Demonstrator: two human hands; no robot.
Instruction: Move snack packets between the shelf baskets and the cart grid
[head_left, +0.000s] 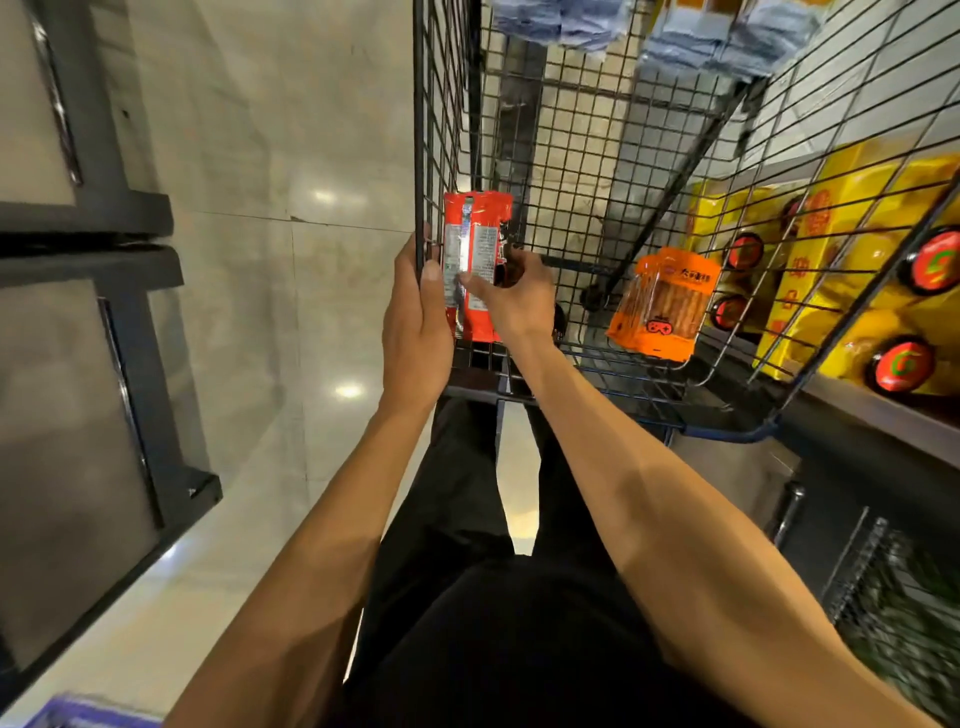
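Observation:
A red snack packet (475, 249) hangs against the left wire grid (441, 130) of the cart, its printed back facing me. My left hand (415, 322) grips the grid's near edge wire, thumb against the packet's left side. My right hand (514, 296) pinches the packet from the right, thumb across its label. An orange packet (662, 306) of stick snacks hangs on the cart's right grid, apart from both hands.
Yellow snack bags (883, 291) with red round labels fill a shelf at right behind the wire. Blue-grey packets (727, 36) hang at the top. A dark shelf frame (130, 312) stands left across a glossy tiled floor. My legs stand below the cart.

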